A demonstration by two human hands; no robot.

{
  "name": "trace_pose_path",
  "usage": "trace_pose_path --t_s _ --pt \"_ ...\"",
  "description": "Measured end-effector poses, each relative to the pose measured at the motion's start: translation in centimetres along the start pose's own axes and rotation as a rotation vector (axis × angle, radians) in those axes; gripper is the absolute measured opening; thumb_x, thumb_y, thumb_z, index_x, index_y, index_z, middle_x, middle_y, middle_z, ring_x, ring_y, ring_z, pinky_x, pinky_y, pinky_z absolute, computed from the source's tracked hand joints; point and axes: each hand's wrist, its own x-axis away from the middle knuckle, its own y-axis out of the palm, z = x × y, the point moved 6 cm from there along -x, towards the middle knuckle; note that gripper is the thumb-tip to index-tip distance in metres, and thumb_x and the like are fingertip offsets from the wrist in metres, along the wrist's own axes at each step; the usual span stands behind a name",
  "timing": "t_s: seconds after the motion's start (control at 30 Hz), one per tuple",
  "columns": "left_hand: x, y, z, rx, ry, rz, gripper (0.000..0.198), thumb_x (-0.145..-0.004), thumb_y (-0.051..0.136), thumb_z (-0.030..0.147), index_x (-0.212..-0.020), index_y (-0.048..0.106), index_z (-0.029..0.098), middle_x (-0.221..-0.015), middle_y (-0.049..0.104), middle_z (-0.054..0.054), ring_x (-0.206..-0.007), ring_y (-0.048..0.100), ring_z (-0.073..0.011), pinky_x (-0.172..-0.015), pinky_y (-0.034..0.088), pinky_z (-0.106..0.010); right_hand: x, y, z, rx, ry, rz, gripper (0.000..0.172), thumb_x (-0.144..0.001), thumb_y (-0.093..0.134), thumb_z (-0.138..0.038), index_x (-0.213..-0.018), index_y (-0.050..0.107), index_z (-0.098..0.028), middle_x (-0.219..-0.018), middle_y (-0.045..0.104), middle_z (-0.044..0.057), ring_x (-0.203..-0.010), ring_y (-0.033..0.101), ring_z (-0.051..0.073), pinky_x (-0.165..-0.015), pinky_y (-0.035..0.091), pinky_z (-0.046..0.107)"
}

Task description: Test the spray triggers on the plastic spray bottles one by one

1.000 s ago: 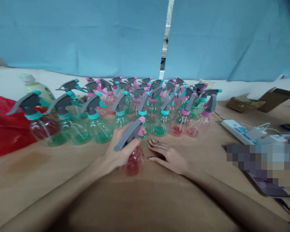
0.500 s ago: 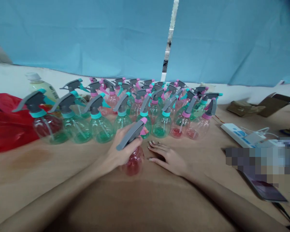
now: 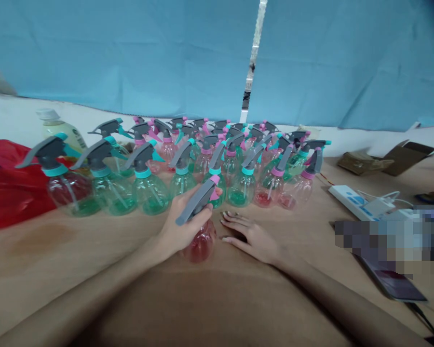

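Observation:
My left hand [image 3: 179,226] is wrapped round the neck of a small red spray bottle [image 3: 201,243] with a grey trigger and pink collar, which stands on the brown table [image 3: 58,250]. Just to its right, my right hand [image 3: 251,233] lies flat on the table with fingers stretched out, holding nothing. Behind both hands stands a crowd of several green and red spray bottles [image 3: 188,164] with grey triggers and teal or pink collars.
A red plastic bag [image 3: 7,185] lies at the left, with a yellowish bottle [image 3: 61,130] behind it. At the right are a white power strip [image 3: 354,200] with cables, a dark phone [image 3: 394,282] and brown cardboard pieces [image 3: 386,156]. A blue curtain [image 3: 130,53] hangs behind.
Both hands and the red bottle stay where they were. Only the camera view has shifted slightly.

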Motion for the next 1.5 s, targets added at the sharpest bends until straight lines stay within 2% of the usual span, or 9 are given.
trace_pose_path --t_s 0.13,0.53,0.8,0.97,1.07,1.17,1.27,1.4,1.5 --pt "0.0 0.0 0.1 0.002 0.020 0.017 0.011 -0.077 0.048 0.019 -0.081 0.058 0.020 -0.083 0.065 0.000 -0.071 0.059 -0.0142 -0.061 0.046 -0.024 0.0 -0.1 -0.1 0.006 0.005 -0.004 0.050 -0.088 0.046 -0.048 -0.131 0.046 -0.023 -0.137 0.046 0.006 -0.130 0.037 0.022 -0.108 0.031 0.047" --pt "0.1 0.0 -0.4 -0.046 -0.005 0.003 0.029 -0.080 0.049 0.023 -0.107 0.062 0.025 -0.078 0.065 0.001 -0.061 0.055 -0.0135 -0.058 0.045 -0.025 0.0 -0.2 -0.2 0.005 -0.012 0.015 0.050 -0.088 0.046 -0.047 -0.132 0.046 -0.024 -0.137 0.047 0.006 -0.129 0.038 0.021 -0.108 0.031 0.045" --pt "0.0 0.1 -0.4 0.021 -0.021 -0.037 0.031 -0.083 0.049 0.025 -0.112 0.059 0.027 -0.097 0.067 -0.002 -0.082 0.062 -0.0185 -0.073 0.048 -0.031 -0.1 -0.3 -0.2 0.033 -0.011 0.007 0.050 -0.089 0.044 -0.048 -0.131 0.047 -0.020 -0.137 0.047 0.006 -0.130 0.037 0.019 -0.109 0.030 0.042" --pt "0.0 -0.2 -0.2 0.005 0.015 -0.012 0.018 -0.081 0.049 0.025 -0.093 0.062 0.022 -0.078 0.063 0.000 -0.065 0.056 -0.0148 -0.061 0.046 -0.027 -0.1 -0.3 -0.3 0.040 -0.009 0.000 0.050 -0.089 0.043 -0.048 -0.130 0.047 -0.020 -0.136 0.047 0.006 -0.130 0.037 0.019 -0.109 0.030 0.041" --pt "0.0 -0.2 -0.4 0.017 0.000 0.002 0.008 -0.079 0.051 0.026 -0.077 0.057 0.021 -0.065 0.055 0.003 -0.057 0.049 -0.0128 -0.054 0.042 -0.025 -0.1 -0.2 -0.3 0.049 -0.004 -0.014 0.050 -0.090 0.042 -0.048 -0.130 0.047 -0.018 -0.138 0.045 0.006 -0.130 0.036 0.018 -0.110 0.029 0.040" --pt "-0.1 -0.3 -0.4 -0.008 -0.002 0.016 0.010 -0.077 0.052 0.025 -0.068 0.050 0.021 -0.061 0.048 0.004 -0.053 0.043 -0.0115 -0.050 0.038 -0.024 -0.1 -0.1 -0.2 0.057 -0.003 -0.014 0.051 -0.089 0.042 -0.048 -0.131 0.047 -0.018 -0.138 0.045 0.006 -0.131 0.036 0.018 -0.110 0.029 0.039" --pt "-0.2 -0.5 0.2 -0.052 0.033 0.029 0.007 -0.075 0.051 0.023 -0.068 0.049 0.021 -0.062 0.046 0.004 -0.054 0.042 -0.0120 -0.052 0.037 -0.025 -0.1 0.1 -0.1 0.057 -0.004 -0.010 0.051 -0.089 0.043 -0.048 -0.131 0.046 -0.019 -0.137 0.046 0.006 -0.130 0.036 0.018 -0.109 0.030 0.040" --pt "-0.3 -0.5 0.8 -0.050 0.064 -0.010 0.008 -0.075 0.046 0.022 -0.079 0.054 0.023 -0.068 0.052 0.003 -0.061 0.048 -0.0146 -0.059 0.042 -0.028 -0.1 0.0 -0.2 0.049 -0.012 -0.002 0.051 -0.089 0.042 -0.048 -0.132 0.045 -0.021 -0.137 0.046 0.006 -0.130 0.037 0.020 -0.108 0.031 0.043" --pt "-0.4 -0.4 0.8 -0.016 0.045 -0.023 0.007 -0.075 0.047 0.022 -0.077 0.054 0.022 -0.068 0.055 0.002 -0.063 0.050 -0.0150 -0.061 0.043 -0.028 -0.1 -0.1 -0.3 0.045 -0.010 -0.003 0.051 -0.089 0.042 -0.048 -0.132 0.045 -0.021 -0.137 0.046 0.006 -0.130 0.037 0.020 -0.109 0.031 0.043"
